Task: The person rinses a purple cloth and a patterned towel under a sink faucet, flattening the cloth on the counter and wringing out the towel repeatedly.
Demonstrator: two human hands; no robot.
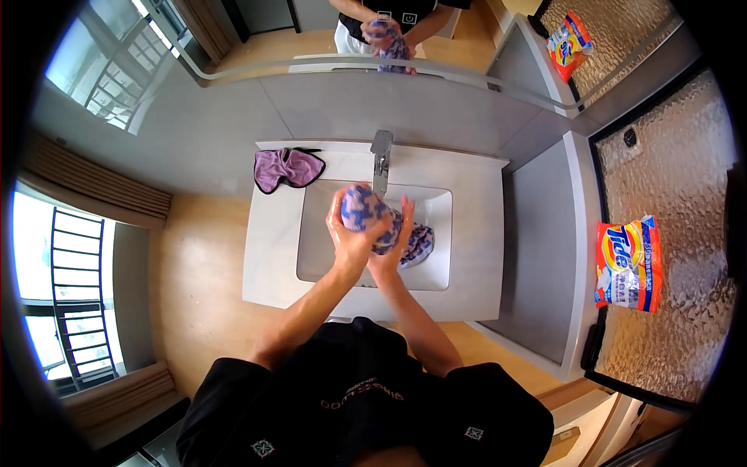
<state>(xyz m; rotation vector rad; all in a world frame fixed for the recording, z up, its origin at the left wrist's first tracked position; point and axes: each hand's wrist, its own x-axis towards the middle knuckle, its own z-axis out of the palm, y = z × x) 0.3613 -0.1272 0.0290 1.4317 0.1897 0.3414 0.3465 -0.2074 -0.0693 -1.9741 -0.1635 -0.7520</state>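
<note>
My left hand (348, 237) and right hand (393, 247) both clamp a wadded blue-and-white patterned cloth (366, 210) over the white sink (436, 204), just in front of the chrome tap (380, 159). The bundle's long axis runs from the sink's back left down toward its front right, where a loose tail droops into the basin. A purple cloth (286, 168) lies at the counter's back left corner.

The person wears a black short-sleeved top (358, 405) filling the lower centre of the frame. It carries 1 line of small reddish lettering across the chest and 2 small square emblems, 1 near each lower corner. Forearms are bare.
</note>
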